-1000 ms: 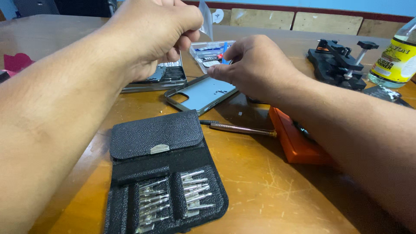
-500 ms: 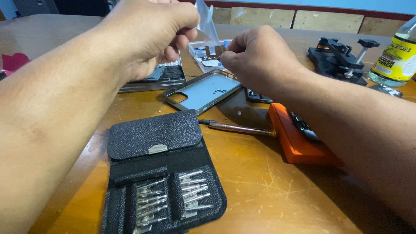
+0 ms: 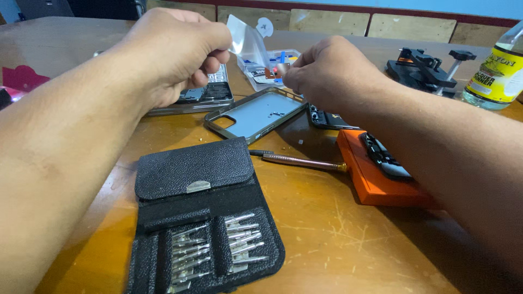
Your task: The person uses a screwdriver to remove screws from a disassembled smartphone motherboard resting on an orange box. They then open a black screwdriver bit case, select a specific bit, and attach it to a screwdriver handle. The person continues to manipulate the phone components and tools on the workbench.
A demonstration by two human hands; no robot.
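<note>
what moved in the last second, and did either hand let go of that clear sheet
The left hand has kept its pinch on the clear film, holding it raised. The right hand rose from the phone frame to beside the film. Bit case and screwdriver stayed put.

A small phone-repair workbench was shown, set up on a scratched, varnished wooden table (image 3: pixel 338 239). Across it were laid an open black leatherette wallet of steel screwdriver bits (image 3: pixel 204 218), a slim metal precision screwdriver (image 3: pixel 302 161), an emptied grey phone frame (image 3: pixel 255 113) and a second opened phone body (image 3: pixel 204 95). An orange rectangular block (image 3: pixel 376 182), a black clamping jig (image 3: pixel 422 65), a clear plastic box of small parts (image 3: pixel 267 62) and a clear bottle with a yellow label (image 3: pixel 498 71) were also kept there.
</note>
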